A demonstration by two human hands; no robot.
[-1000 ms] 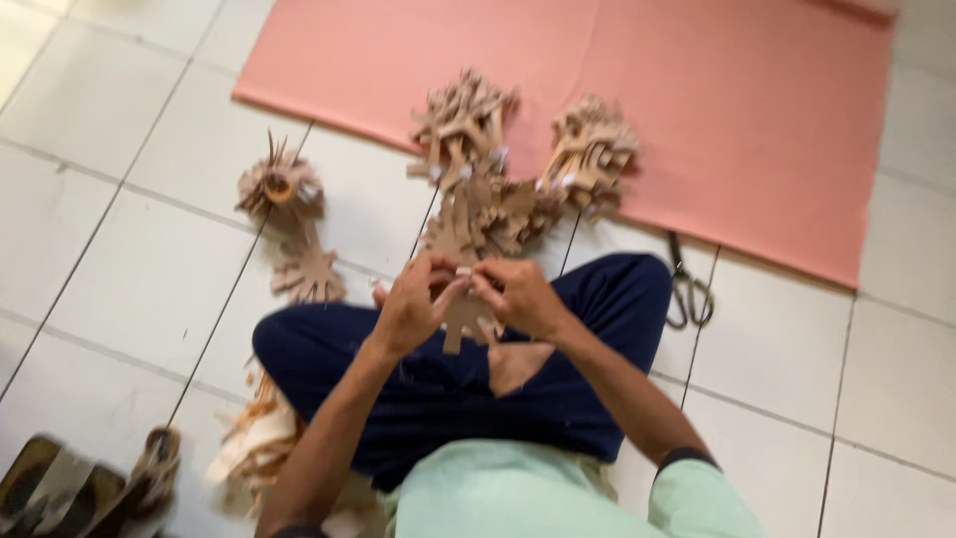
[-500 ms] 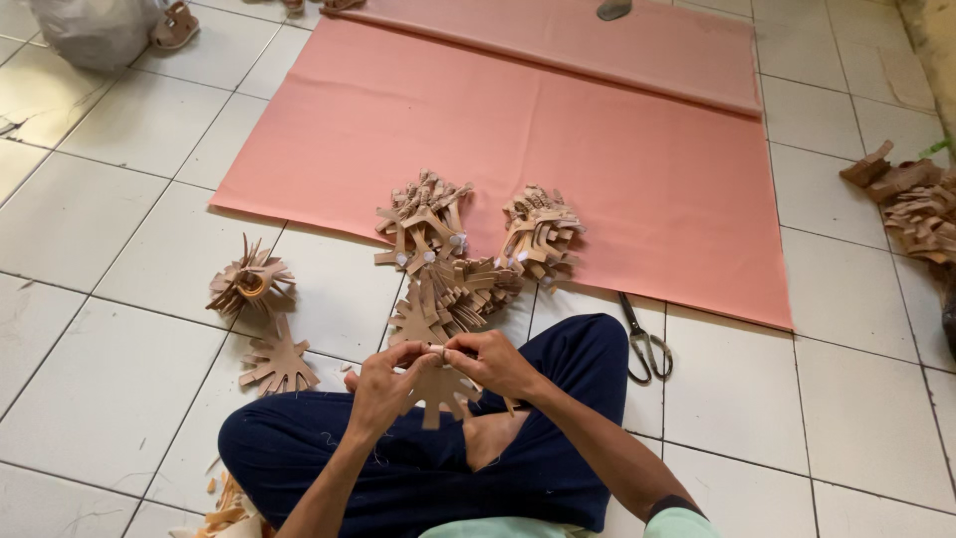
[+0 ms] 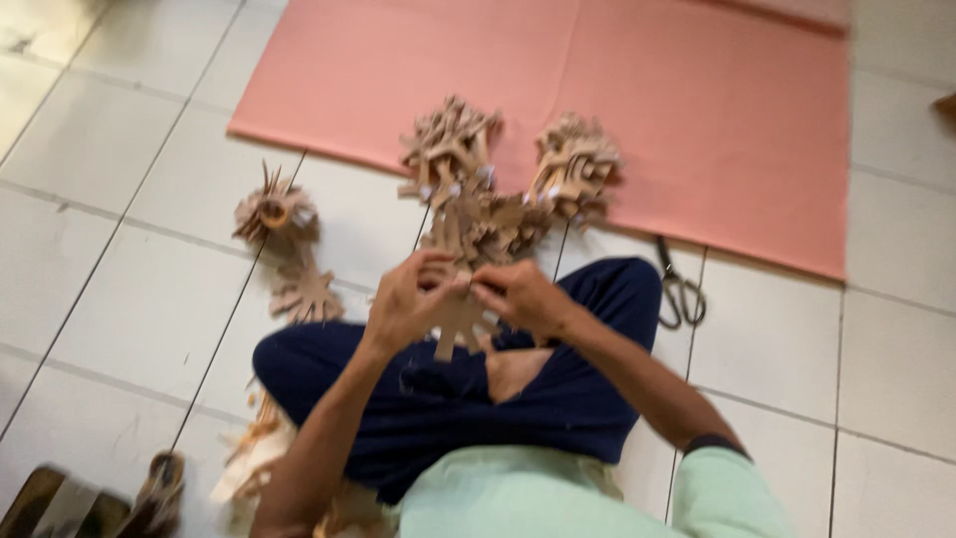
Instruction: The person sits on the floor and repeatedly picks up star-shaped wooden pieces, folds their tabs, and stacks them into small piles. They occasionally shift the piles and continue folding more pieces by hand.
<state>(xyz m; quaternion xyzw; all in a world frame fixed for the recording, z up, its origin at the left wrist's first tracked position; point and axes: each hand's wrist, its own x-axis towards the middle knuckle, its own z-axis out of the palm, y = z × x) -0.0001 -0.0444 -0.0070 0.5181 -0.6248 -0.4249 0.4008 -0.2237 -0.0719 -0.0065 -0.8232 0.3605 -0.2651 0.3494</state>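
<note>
I sit cross-legged on a tiled floor in dark blue trousers. My left hand (image 3: 410, 297) and my right hand (image 3: 520, 297) meet above my lap, both pinching a brown star-shaped paper cutout (image 3: 460, 321) between them. Just beyond my hands lies a heap of similar brown cutouts (image 3: 476, 214). The picture is blurred, so finger detail is unclear.
A large pink paper sheet (image 3: 697, 110) covers the floor ahead. Scissors (image 3: 680, 289) lie right of my knee. A brown rolled flower piece (image 3: 271, 211) and a flat cutout (image 3: 304, 292) lie to the left. Paper scraps (image 3: 249, 463) sit by my left hip, sandals (image 3: 90, 503) at bottom left.
The view has swung down and nearer over the last second. My hands stay together on the cutout; the things on the floor have not moved.
</note>
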